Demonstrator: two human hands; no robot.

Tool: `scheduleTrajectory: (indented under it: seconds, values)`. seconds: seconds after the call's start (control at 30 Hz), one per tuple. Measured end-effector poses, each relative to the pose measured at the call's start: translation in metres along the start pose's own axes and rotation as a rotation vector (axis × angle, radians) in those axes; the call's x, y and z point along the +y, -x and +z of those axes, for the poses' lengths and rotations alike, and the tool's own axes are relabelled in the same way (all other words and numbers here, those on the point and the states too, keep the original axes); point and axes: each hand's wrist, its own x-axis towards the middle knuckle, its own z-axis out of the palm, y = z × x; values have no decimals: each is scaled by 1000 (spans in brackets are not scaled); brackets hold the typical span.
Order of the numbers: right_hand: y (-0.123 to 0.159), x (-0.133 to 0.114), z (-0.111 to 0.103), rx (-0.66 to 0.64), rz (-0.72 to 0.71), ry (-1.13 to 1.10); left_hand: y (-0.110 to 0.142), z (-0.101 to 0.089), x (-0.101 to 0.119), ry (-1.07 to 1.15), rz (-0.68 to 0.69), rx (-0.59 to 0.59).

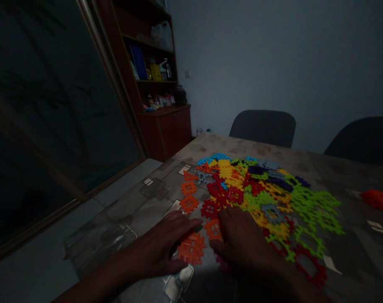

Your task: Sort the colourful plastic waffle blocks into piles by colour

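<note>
My left hand (169,244) rests at the table's near edge, fingers stretched out and thumb apart. Between its thumb and fingers lies an orange interlocking building tile (191,249), seemingly stacked on others. My right hand (238,235) curls its thumb and fingers at the edge of another orange interlocking tile (213,229), which stands slightly tilted. Its fingertips are partly hidden. Beyond the hands, more orange tiles (189,204) form a line. A red tile with a window pattern (210,208) lies just past my right fingers.
A heap of colourful interlocking tiles (257,181) spreads over the patterned tablecloth (141,202). An orange-red item (377,200) lies at the right. Two dark chairs, one a grey chair (263,126), stand behind the table. A wooden shelf cabinet (166,130) is at the back left.
</note>
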Motion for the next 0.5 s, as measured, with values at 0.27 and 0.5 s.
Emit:
scheduleTrajectory:
  seconds: [0.27,0.5]
  values:
    - [-8,17,-1,15,-200,-98,-6,-4,13,-29,65,47]
    - [-21,24,-16,-121,-371,-17,-10,-6,15,7,67,57]
